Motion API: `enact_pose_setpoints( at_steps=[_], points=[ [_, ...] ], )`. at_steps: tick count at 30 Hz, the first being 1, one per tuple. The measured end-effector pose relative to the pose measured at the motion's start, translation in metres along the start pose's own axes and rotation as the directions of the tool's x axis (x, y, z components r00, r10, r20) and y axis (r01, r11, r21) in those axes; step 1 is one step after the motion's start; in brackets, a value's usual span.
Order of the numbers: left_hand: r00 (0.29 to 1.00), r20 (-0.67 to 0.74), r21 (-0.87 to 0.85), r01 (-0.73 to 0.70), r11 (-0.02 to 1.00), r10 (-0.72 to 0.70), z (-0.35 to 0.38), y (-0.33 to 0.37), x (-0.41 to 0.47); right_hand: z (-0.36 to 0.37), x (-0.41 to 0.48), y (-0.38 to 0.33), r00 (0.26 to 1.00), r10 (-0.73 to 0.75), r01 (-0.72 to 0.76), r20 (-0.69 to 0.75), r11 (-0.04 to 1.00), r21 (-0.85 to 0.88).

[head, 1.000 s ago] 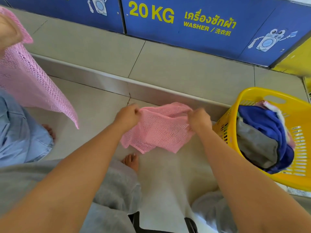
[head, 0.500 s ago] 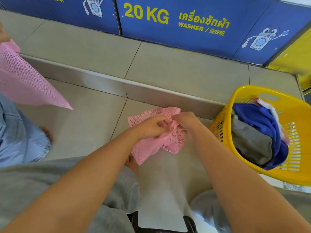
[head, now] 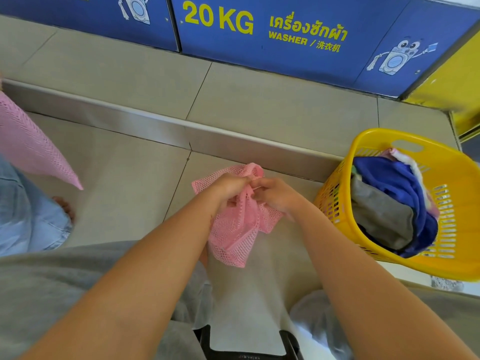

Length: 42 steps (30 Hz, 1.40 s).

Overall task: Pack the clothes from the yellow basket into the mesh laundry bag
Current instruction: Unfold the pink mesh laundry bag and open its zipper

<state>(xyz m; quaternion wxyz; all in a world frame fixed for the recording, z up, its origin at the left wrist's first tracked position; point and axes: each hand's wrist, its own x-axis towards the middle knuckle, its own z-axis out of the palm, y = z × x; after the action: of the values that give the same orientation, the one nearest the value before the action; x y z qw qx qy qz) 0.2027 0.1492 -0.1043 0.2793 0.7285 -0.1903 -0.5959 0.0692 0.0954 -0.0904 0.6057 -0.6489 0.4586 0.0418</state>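
A pink mesh laundry bag (head: 237,229) hangs bunched in front of me, above the tiled floor. My left hand (head: 226,189) grips its upper edge, and my right hand (head: 276,194) pinches the mesh right beside it, the fingertips of both almost touching. To the right stands the yellow basket (head: 459,203), tilted toward me. It holds a grey garment (head: 381,219), a blue garment (head: 397,183) and a bit of pink and white cloth at its far rim.
A second pink mesh bag (head: 28,146) hangs at the left edge, held by another person in light blue jeans (head: 23,216) with a bare foot. A metal step edge (head: 181,131) crosses the floor. Blue washer panels (head: 285,35) line the far side.
My hands have come together from holding the bag spread wide, and the mesh now hangs bunched below them. The other person's pink bag has shifted left.
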Motion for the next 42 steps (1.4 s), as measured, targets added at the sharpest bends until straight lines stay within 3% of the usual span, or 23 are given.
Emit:
enact_pose_setpoints(
  at_steps=[6, 11, 15, 22, 25, 30, 32, 35, 39, 42],
  points=[
    [0.995, -0.096, -0.106, -0.034, 0.994, 0.024, -0.006, -0.002, 0.004, -0.002, 0.005, 0.01, 0.986, 0.085, -0.077, -0.146, 0.995, 0.059],
    [0.977, -0.189, -0.061, -0.11, 0.992, 0.097, -0.018, -0.005, 0.005, -0.009, 0.007, 0.013, 0.964, 0.108, -0.086, -0.242, 0.991, 0.098],
    [0.97, -0.091, -0.154, -0.236, 0.959, 0.224, -0.028, -0.004, -0.005, -0.011, 0.002, 0.01, 0.959, 0.127, -0.101, -0.254, 0.988, 0.115],
    [0.956, -0.021, -0.196, -0.291, 0.936, 0.293, -0.03, 0.006, -0.021, -0.013, -0.006, 0.003, 0.931, 0.102, -0.055, -0.351, 0.988, 0.141],
    [0.937, -0.034, -0.22, -0.347, 0.912, 0.348, -0.031, 0.015, -0.027, -0.019, -0.015, -0.001, 0.908, 0.04, -0.006, -0.417, 0.997, 0.083],
    [0.912, -0.048, -0.299, -0.402, 0.865, 0.407, -0.031, 0.037, -0.038, -0.037, -0.033, -0.014, 0.872, -0.013, -0.047, -0.489, 0.993, -0.111],
    [0.885, -0.098, -0.349, -0.458, 0.817, 0.455, -0.03, 0.051, -0.048, -0.048, -0.044, -0.025, 0.819, -0.105, -0.006, -0.564, 0.981, -0.192],
    [0.836, -0.172, -0.385, -0.544, 0.745, 0.522, -0.028, 0.073, -0.064, -0.065, -0.065, -0.036, 0.654, -0.2, 0.14, -0.73, 0.98, -0.143],
    [0.786, -0.213, -0.33, -0.617, 0.715, 0.58, -0.027, 0.1, -0.087, -0.091, -0.095, -0.041, 0.411, -0.154, 0.356, -0.898, 0.934, 0.003],
    [0.738, -0.25, -0.331, -0.673, 0.661, 0.626, -0.024, 0.118, -0.098, -0.115, -0.116, -0.04, 0.242, -0.066, 0.383, -0.968, 0.923, 0.033]
  ],
)
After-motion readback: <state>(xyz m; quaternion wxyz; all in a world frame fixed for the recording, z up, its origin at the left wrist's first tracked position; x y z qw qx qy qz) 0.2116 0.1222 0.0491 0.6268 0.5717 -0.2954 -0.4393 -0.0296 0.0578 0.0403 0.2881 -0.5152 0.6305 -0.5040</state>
